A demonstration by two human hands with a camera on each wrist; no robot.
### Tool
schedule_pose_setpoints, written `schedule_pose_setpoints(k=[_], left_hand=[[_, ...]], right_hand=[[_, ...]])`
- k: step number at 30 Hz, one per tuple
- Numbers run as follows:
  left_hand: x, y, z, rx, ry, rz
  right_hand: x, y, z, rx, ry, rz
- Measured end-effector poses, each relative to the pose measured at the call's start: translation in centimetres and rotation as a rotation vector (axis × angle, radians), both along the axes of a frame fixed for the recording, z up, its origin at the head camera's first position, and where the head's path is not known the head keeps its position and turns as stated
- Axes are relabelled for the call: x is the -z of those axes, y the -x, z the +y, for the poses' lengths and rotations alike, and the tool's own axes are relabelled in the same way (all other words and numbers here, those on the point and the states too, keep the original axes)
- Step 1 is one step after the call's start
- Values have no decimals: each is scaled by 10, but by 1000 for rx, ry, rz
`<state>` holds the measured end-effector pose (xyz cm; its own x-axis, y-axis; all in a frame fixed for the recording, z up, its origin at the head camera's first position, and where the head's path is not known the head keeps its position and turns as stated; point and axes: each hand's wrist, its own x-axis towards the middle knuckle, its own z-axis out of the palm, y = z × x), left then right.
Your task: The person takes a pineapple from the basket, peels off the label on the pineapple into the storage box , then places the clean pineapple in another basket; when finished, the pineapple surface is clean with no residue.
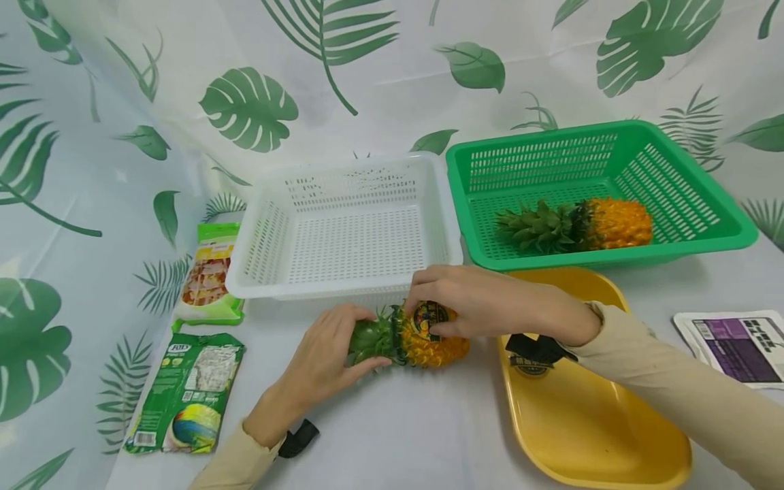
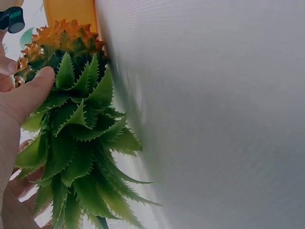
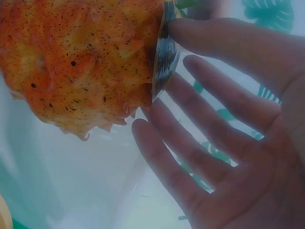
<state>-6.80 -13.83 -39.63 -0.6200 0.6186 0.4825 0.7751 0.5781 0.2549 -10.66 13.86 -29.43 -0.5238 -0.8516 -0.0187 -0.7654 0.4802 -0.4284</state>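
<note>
A small pineapple [image 1: 436,355] lies on its side on the white tabletop, crown to the left. My left hand [image 1: 324,354] holds it by the green crown [image 2: 78,143], thumb near the base of the leaves and the other fingers round the far side. On the orange body sits a round black-and-gold label [image 1: 430,317]. My right hand [image 1: 474,299] touches this label with thumb and fingertips, its fingers nearly straight. The right wrist view shows the label [image 3: 165,55] edge-on against the fruit [image 3: 76,62]; whether it lies flat cannot be told.
A white basket [image 1: 241,269] stands behind the hands. Right of it, a green basket [image 1: 637,255] contains another pineapple [image 1: 618,223]. A yellow basin [image 1: 588,435] with a dark label [image 1: 530,366] lies under my right forearm. Packets [image 1: 211,272] lie left; a purple-and-white packet [image 1: 735,347] lies right.
</note>
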Motion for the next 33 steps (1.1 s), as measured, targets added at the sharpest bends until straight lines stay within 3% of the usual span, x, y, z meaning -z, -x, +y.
schedule_pose_setpoints(k=[7, 15, 29, 33], left_hand=[[0, 1, 0, 2, -10, 1], [-1, 0, 0, 4, 0, 0], [-1, -1, -1, 2, -4, 11], [-2, -1, 0, -3, 1, 15]], right_hand=[[1, -2, 0, 7, 6, 74], [2, -5, 0, -55, 87, 219], [-10, -10, 8, -58, 111, 190], [-17, -13, 18, -40, 127, 135]])
